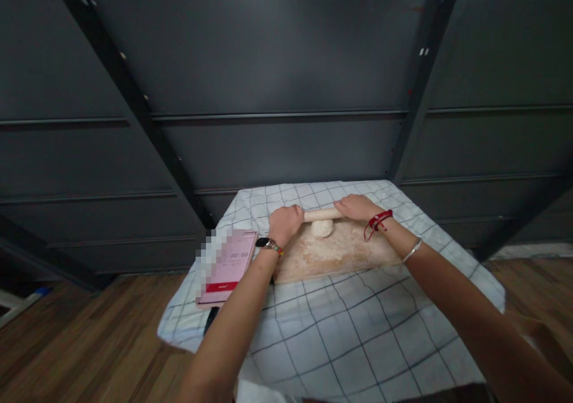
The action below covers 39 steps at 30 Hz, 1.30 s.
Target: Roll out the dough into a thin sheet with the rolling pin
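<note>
A pale wooden rolling pin [322, 214] lies crosswise between my two hands. My left hand [285, 221] is closed around its left end, and my right hand [357, 206] grips the right end. Just on the near side of the pin is a round lump of white dough [322, 228]; whether the pin touches it I cannot tell. The dough rests on a floured wooden board [331, 258], whose surface shows patchy white smears. Both ends of the pin are hidden inside my fingers.
Left of the board stands a pink-framed tablet [230, 265] showing a timer, partly blurred out. A white checked cloth [331, 325] covers the table. Behind it rises a dark grey panelled wall [277, 51]. Wooden flooring [129, 319] shows on both sides.
</note>
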### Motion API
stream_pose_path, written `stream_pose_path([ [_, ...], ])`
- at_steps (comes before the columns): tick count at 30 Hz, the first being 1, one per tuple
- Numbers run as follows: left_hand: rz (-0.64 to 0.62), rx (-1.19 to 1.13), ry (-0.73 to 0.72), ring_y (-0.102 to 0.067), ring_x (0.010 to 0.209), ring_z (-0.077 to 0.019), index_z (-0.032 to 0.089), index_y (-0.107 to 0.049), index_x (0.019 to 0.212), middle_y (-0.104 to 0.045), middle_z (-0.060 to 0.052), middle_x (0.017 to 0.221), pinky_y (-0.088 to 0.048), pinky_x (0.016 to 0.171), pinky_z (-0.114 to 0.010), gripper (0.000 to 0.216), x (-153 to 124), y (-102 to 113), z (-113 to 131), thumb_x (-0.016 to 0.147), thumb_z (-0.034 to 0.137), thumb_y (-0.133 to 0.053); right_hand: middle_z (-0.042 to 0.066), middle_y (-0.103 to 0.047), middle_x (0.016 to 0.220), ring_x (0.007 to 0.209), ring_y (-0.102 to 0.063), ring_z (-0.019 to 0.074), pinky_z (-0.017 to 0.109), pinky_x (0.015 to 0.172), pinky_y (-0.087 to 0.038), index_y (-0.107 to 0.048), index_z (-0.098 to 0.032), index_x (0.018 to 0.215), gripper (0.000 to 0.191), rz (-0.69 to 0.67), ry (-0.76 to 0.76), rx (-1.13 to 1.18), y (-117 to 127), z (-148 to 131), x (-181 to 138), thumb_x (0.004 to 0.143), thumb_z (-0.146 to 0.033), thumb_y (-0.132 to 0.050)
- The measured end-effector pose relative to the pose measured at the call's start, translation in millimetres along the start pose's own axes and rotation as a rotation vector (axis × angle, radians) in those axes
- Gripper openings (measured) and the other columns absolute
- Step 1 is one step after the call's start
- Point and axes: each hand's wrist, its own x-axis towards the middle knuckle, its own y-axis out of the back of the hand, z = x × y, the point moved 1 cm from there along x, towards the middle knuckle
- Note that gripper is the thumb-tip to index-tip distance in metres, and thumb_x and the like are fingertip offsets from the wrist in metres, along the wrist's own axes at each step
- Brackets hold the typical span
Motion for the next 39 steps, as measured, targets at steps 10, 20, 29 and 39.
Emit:
stream_pose_path([
  [10, -0.052, -0.087, 0.06, -0.065, 0.098, -0.0304, 0.013, -0.069, 0.105, -0.07, -0.017, 0.101, -0.048, 0.074, -0.035, 0.042, 17.9, 5.9, 0.7, 0.093, 0.024, -0.03, 0.014, -0.069, 0.08, 0.068, -0.062, 0.0177, 0.026, 0.06, -0.041, -0.067, -0.008, 0.088, 0.046, -0.073, -0.05, 0.062, -8.3, 5.5, 2.5, 0.099, -0.029, -0.027],
  [20, 0.229, -0.09, 0.085, -0.064, 0.087, -0.0257, 0.009, -0.06, 0.103, -0.067, -0.015, 0.089, -0.041, 0.078, -0.036, 0.039, -11.6, -2.1, 13.4, 0.099, 0.024, -0.024, 0.015, -0.069, 0.089, 0.077, -0.065, 0.0253, 0.031, 0.06, -0.04, -0.057, -0.013, 0.11, 0.027, 0.192, -0.054, -0.232, -35.9, -11.1, -27.5, 0.095, -0.019, -0.036],
  [29, 0.339, -0.111, 0.053, -0.058, 0.1, -0.0265, 0.006, -0.05, 0.132, -0.066, -0.015, 0.107, -0.036, 0.089, -0.039, 0.044, -43.9, -13.1, 21.0, 0.099, 0.026, -0.028, 0.01, -0.067, 0.091, 0.084, -0.059, 0.0233, 0.034, 0.075, -0.037, -0.06, -0.014, 0.091, 0.035, 0.482, -0.109, -0.09, -44.8, -23.2, -45.6, 0.1, -0.033, -0.032],
  [39, 0.32, -0.098, -0.026, -0.048, 0.12, -0.0291, 0.008, -0.05, 0.134, -0.058, -0.014, 0.126, -0.035, 0.1, -0.039, 0.044, -101.5, -24.5, 32.6, 0.097, 0.027, -0.036, 0.014, -0.058, 0.098, 0.09, -0.052, 0.0263, 0.036, 0.079, -0.042, -0.059, -0.013, 0.093, 0.018, 0.568, -0.015, -0.027, -70.9, -37.4, -94.7, 0.088, -0.03, -0.059],
])
